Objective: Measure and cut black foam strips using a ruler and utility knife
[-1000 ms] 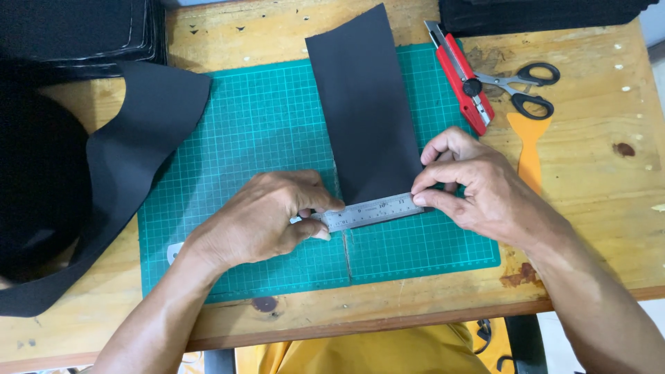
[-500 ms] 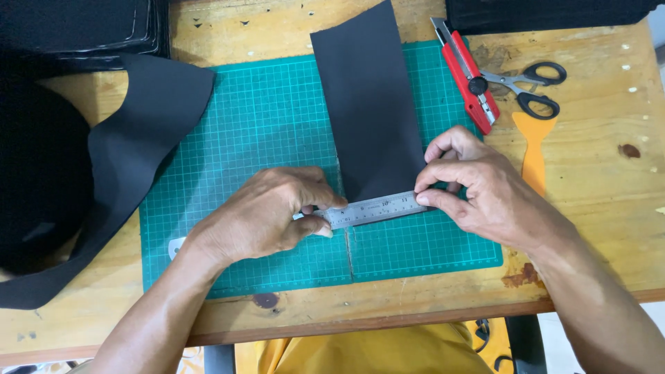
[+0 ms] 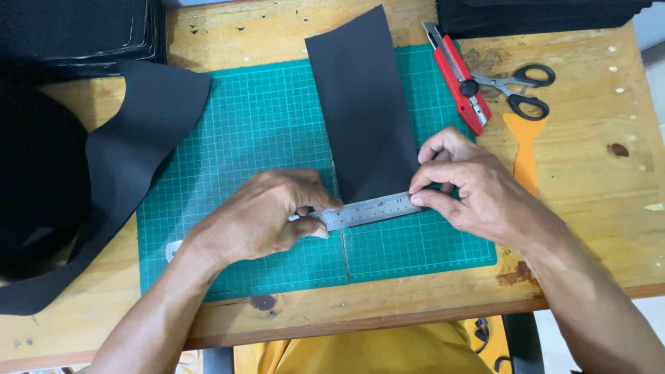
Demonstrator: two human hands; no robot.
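Left hand [image 3: 267, 218] and right hand [image 3: 478, 190] each pinch the ruler [image 3: 367, 210] across the black strip [image 3: 360, 104] on the mat [image 3: 263, 118].

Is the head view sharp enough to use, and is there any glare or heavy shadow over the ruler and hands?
Head view: sharp, evenly lit, no motion blur; steel ruler legible in outline with only mild sheen; left hand and right hand cast soft shadows on the green cutting mat; black sheet shows little texture.

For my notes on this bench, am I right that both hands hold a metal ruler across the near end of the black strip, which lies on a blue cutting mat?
Not quite: the cutting mat is green, as the head view shows. The left hand and right hand do hold the metal ruler across the black strip at its near end.
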